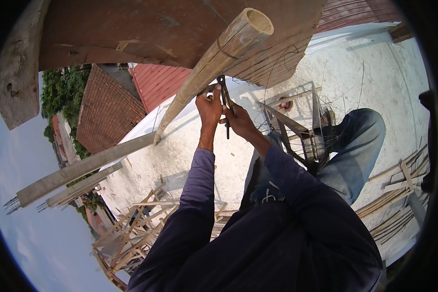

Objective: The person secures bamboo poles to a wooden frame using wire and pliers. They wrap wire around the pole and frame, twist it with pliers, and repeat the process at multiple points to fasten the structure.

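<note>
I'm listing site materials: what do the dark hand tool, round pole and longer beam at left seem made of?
The hand tool looks like dark, dull metal, likely steel, by its slim arms. The pole seems bare tan bamboo: hollow end, lengthwise streaks. The beam is probably matte grey concrete: thin rods jut from its end.

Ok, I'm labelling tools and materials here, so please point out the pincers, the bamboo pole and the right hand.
Pincers [224, 89]: head view, handle just below the head.
Bamboo pole [207, 70]: head view, mid-shaft.
Right hand [240, 121]: head view, back of hand.
</note>
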